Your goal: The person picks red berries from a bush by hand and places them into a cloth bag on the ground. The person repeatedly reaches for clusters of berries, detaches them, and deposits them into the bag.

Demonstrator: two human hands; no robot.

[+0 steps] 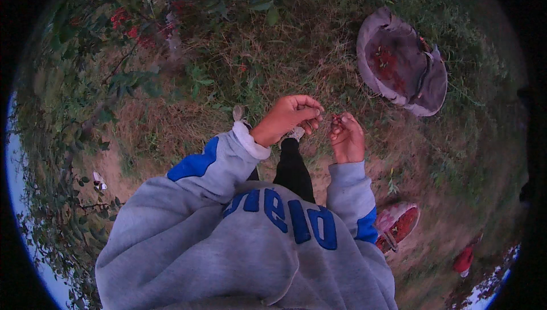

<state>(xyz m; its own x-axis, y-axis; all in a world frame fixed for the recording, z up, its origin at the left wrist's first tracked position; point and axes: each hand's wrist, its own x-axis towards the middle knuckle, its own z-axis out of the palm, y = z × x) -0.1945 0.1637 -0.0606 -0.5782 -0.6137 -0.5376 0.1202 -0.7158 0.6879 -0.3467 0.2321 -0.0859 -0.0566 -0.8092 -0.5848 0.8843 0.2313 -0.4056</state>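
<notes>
Both of my hands are raised in front of my body, their fingertips close together but apart. My left hand (289,117) is closed in a pinch, and whatever sits between its fingertips is too small to make out. Curled fingers on my right hand (347,138) hold a small cluster of dark red berries (337,121). Beyond and to the right of my hands, a greyish-purple cloth-lined basket (370,76) stands on the grass, with red berries and some green leaves at its bottom.
Red berry clusters (119,18) hang on a leafy bush (108,88) along the left. A smaller container (389,213) filled with red berries stands by my right elbow. Farther right lies a red object (464,260). Dry grass and weeds cover the ground around my shoes (296,133).
</notes>
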